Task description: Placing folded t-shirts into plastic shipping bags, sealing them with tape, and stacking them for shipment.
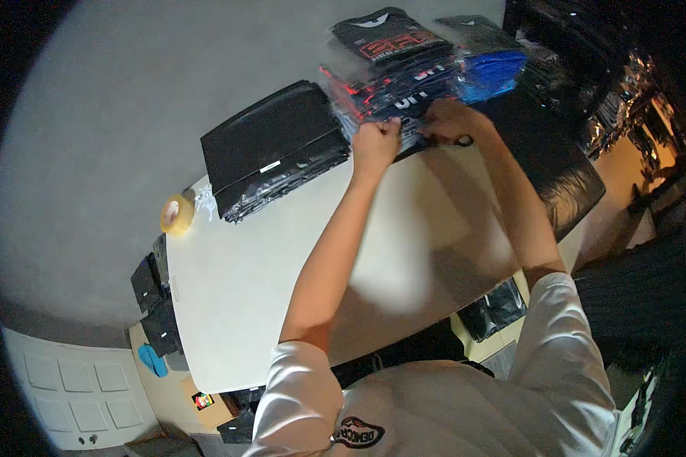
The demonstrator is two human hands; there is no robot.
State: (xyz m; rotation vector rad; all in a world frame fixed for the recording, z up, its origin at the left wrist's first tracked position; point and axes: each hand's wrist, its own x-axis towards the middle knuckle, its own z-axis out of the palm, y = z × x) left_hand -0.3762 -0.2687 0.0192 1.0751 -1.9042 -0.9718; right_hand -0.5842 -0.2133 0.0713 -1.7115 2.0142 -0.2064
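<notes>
At the far edge of the white table [244, 293], both my arms reach to a pile of folded shirts in clear plastic bags [385, 76]. My left hand [377, 143] is closed, its fingers pinching the near edge of a dark bagged shirt [413, 103] with white print. Beside it on the right, my right hand [453, 122] is curled at the same edge, and its fingertips are partly hidden. A small dark ring-shaped thing [463, 140] shows under that hand; I cannot tell what it belongs to.
Left of the shirts lies a stack of flat black plastic bags [274, 145]. A roll of yellowish tape [177, 215] stands at the table's left corner. Bagged blue items [495, 72] lie at the back right. Dark packages [160, 327] and a cardboard box [206, 404] are below the table's left side.
</notes>
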